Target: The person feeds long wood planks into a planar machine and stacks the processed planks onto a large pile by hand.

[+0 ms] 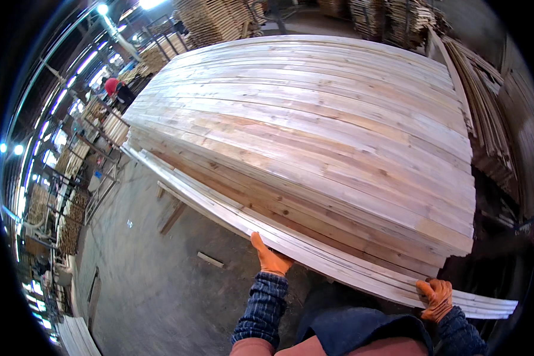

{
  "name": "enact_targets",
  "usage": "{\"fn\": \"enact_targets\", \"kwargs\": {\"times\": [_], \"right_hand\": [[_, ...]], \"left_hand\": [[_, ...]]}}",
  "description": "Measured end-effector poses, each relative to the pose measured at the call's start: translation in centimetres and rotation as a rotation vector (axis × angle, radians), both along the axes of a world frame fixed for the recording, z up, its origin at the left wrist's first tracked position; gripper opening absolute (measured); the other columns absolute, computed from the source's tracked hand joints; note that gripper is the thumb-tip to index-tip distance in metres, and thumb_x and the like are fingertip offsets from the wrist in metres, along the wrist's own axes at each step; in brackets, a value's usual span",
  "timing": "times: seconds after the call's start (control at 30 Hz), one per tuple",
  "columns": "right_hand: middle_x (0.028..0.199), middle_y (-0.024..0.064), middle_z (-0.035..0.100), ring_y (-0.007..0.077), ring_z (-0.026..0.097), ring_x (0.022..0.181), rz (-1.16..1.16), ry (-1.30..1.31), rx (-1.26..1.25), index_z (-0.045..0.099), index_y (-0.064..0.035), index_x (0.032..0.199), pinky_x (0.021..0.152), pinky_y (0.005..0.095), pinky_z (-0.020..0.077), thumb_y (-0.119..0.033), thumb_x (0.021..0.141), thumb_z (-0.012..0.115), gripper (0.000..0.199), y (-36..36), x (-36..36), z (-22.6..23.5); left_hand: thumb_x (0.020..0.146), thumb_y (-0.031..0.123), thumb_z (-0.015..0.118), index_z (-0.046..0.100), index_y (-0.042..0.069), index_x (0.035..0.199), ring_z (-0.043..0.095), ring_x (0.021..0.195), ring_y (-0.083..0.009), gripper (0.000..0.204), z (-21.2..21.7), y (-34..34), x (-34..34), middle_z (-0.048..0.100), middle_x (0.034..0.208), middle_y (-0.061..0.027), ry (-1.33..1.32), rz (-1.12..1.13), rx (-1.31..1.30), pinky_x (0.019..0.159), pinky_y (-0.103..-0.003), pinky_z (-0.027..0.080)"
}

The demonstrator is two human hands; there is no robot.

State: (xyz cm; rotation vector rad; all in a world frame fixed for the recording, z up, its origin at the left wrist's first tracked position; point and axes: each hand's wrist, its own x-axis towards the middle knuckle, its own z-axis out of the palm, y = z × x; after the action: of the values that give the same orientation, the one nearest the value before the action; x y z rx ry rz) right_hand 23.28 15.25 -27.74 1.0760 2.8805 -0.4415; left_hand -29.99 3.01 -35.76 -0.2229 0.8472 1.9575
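Note:
Several long, pale wooden boards [344,261] lie side by side along the near side of a big lumber stack [314,124], running from the far left to the near right. Under their near edge, around mid-length, is my left hand [271,257] in an orange glove; its thumb presses on the edge and its fingers are partly hidden below. Close to the right end, my right hand [436,298], also in an orange glove, curls its fingers over the boards. The stack's top is a broad layer of planks laid edge to edge.
On the grey concrete floor [154,279] lie a small wood offcut [210,259] and a longer piece [172,217]. More lumber [480,113] leans on the right; board piles [219,21] stand behind. At the far left, a person in red headwear [111,86] bends over.

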Motion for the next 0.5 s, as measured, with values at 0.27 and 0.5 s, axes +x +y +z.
{"fn": "enact_targets", "kwargs": {"times": [0.27,0.5], "right_hand": [[0.126,0.0137,0.063,0.0352,0.06,0.117,-0.104,0.124,0.258,0.063,-0.025,0.141,0.106,0.0532,0.0428,-0.016,0.057,0.08,0.086,-1.2,13.7,0.1],[0.134,0.0125,0.062,0.0338,0.06,0.122,-0.07,-0.009,0.193,0.049,-0.0287,0.156,0.108,0.0498,0.0433,-0.014,0.056,0.077,0.105,-1.9,25.9,-1.2]], "left_hand": [[0.09,0.085,0.041,0.049,0.01,0.152,0.053,0.133,-0.0343,0.098,2.3,0.0,12.5,0.06,0.144,-0.014,0.083,-0.183,0.08,0.114,-0.054,0.04],[0.102,0.064,0.046,0.041,0.005,0.157,0.051,0.138,-0.0382,0.081,1.5,-2.6,12.5,0.049,0.157,-0.0171,0.634,0.065,-0.277,0.121,-0.057,0.037]]}}
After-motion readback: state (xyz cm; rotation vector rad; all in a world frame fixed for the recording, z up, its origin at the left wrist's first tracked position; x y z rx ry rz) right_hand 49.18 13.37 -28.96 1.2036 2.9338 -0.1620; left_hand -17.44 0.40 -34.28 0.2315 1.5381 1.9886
